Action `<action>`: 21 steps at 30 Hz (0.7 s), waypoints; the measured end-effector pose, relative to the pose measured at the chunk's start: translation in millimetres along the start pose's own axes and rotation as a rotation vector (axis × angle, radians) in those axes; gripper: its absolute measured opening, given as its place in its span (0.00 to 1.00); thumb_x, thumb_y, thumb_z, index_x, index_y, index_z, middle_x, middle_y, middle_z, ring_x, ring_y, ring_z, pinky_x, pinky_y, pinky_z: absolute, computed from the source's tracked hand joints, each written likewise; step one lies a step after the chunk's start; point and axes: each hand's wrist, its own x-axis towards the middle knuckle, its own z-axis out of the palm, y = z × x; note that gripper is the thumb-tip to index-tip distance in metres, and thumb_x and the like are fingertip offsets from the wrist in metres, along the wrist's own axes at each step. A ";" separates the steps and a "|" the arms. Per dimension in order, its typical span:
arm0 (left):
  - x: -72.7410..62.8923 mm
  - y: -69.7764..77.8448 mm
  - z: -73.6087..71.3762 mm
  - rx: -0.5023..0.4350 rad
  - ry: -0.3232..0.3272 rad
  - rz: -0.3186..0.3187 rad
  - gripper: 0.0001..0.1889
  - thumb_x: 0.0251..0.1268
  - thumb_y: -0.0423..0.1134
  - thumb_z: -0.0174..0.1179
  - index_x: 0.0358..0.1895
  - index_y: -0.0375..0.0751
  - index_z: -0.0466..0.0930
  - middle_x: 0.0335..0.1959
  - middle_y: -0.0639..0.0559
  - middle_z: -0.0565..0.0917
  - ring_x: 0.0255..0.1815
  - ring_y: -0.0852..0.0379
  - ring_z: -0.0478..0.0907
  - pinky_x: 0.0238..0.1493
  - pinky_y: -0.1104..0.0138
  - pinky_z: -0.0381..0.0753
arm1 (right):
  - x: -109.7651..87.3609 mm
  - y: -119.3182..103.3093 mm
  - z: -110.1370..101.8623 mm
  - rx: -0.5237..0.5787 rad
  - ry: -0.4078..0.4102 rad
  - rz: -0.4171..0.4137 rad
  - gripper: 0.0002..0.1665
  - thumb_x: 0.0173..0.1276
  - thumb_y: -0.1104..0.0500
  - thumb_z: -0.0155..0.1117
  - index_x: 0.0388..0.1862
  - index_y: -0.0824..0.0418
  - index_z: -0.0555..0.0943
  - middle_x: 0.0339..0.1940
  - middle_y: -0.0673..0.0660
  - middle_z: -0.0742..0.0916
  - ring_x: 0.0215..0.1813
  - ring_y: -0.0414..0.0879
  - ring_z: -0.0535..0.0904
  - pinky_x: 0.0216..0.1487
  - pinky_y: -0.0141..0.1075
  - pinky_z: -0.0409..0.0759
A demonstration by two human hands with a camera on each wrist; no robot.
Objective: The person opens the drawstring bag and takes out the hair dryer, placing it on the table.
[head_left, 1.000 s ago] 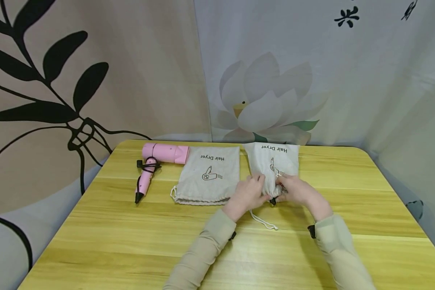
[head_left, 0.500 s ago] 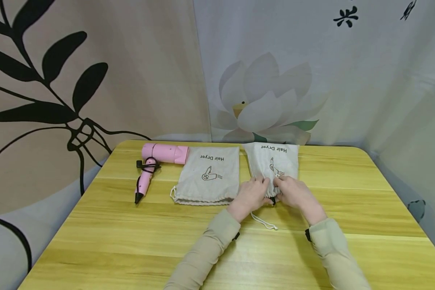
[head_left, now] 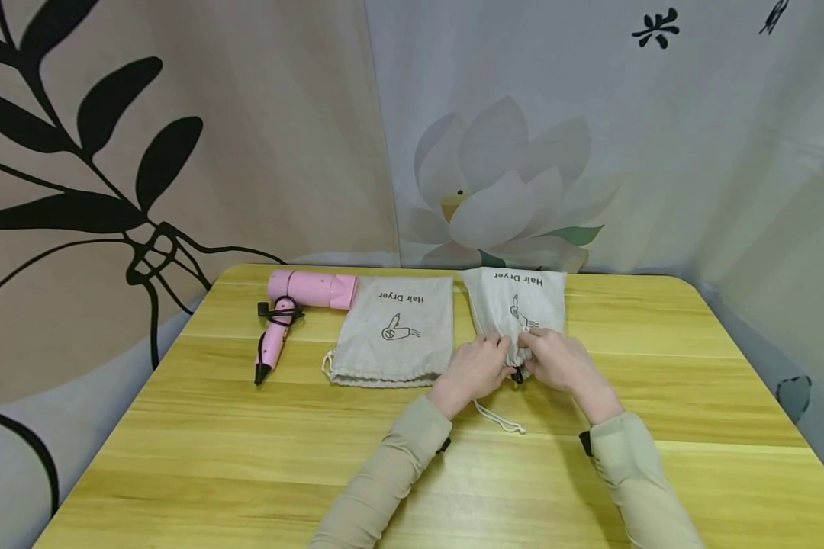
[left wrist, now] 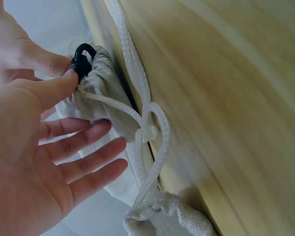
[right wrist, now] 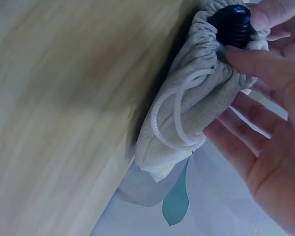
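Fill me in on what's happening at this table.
A person's left hand and right hand hold the gathered mouth of a drawstring bag printed "Hair Dryer". A black ridged piece pokes out of the opening, so it isn't fully closed. To its left, a second bag lies flat, and beyond that a pink hair dryer with a bundled black cord.

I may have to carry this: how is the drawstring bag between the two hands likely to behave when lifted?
The drawstring bag would probably flex and sag, since it bunches into soft creases at its gathered mouth. It likely carries some weight inside, as a black ribbed part shows in the opening.
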 end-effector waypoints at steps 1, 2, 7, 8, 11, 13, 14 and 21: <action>-0.1 -0.6 -0.8 -0.001 -0.001 0.007 0.20 0.69 0.54 0.51 0.53 0.44 0.71 0.45 0.52 0.79 0.43 0.56 0.79 0.34 0.69 0.82 | 0.0 0.0 -0.7 0.001 0.003 0.003 0.12 0.49 0.66 0.69 0.34 0.58 0.80 0.36 0.55 0.87 0.37 0.53 0.84 0.30 0.43 0.82; 0.0 -1.1 -1.4 -0.002 0.000 0.013 0.19 0.69 0.54 0.51 0.53 0.44 0.71 0.45 0.52 0.79 0.43 0.57 0.79 0.35 0.69 0.82 | 0.2 0.0 -1.3 0.002 0.008 0.005 0.12 0.49 0.66 0.68 0.34 0.58 0.80 0.36 0.55 0.87 0.38 0.53 0.84 0.29 0.43 0.82; 0.6 -4.7 -3.6 0.001 0.022 0.028 0.16 0.71 0.51 0.49 0.51 0.43 0.72 0.42 0.52 0.80 0.40 0.58 0.79 0.33 0.71 0.81 | 1.5 -0.2 -4.7 -0.012 0.033 0.017 0.11 0.51 0.65 0.68 0.34 0.57 0.80 0.36 0.55 0.87 0.37 0.52 0.83 0.27 0.42 0.80; 0.5 -5.4 -3.9 0.004 0.034 0.030 0.16 0.71 0.50 0.50 0.50 0.43 0.72 0.41 0.52 0.80 0.39 0.58 0.79 0.32 0.71 0.80 | 1.8 -0.4 -5.4 -0.015 0.040 0.017 0.11 0.51 0.65 0.68 0.35 0.57 0.80 0.36 0.55 0.87 0.37 0.52 0.83 0.27 0.42 0.80; 0.2 -7.3 -5.4 0.013 0.078 0.036 0.15 0.70 0.49 0.51 0.48 0.43 0.73 0.38 0.53 0.80 0.36 0.59 0.79 0.29 0.72 0.79 | 2.7 -0.9 -7.4 -0.019 0.060 0.017 0.11 0.50 0.65 0.68 0.34 0.57 0.80 0.36 0.55 0.87 0.36 0.51 0.83 0.26 0.42 0.80; 0.1 -8.0 -5.7 0.023 0.108 0.036 0.14 0.69 0.49 0.52 0.46 0.43 0.73 0.37 0.53 0.81 0.34 0.59 0.79 0.28 0.71 0.79 | 3.1 -1.1 -8.5 -0.017 0.072 0.022 0.10 0.50 0.65 0.68 0.33 0.57 0.80 0.35 0.55 0.86 0.36 0.51 0.82 0.26 0.42 0.79; 0.1 -8.3 -5.8 0.024 0.118 0.034 0.13 0.69 0.49 0.52 0.45 0.43 0.74 0.36 0.54 0.81 0.34 0.59 0.78 0.27 0.71 0.79 | 3.3 -1.0 -9.0 -0.015 0.076 0.024 0.10 0.50 0.64 0.68 0.33 0.57 0.80 0.35 0.55 0.86 0.36 0.51 0.82 0.26 0.42 0.79; 1.5 -9.3 -5.2 0.017 0.167 0.018 0.12 0.66 0.48 0.54 0.42 0.43 0.74 0.34 0.54 0.80 0.31 0.60 0.77 0.26 0.71 0.78 | 3.7 -1.4 -12.0 -0.005 0.082 0.043 0.10 0.51 0.63 0.71 0.32 0.57 0.79 0.35 0.54 0.86 0.37 0.52 0.82 0.26 0.44 0.79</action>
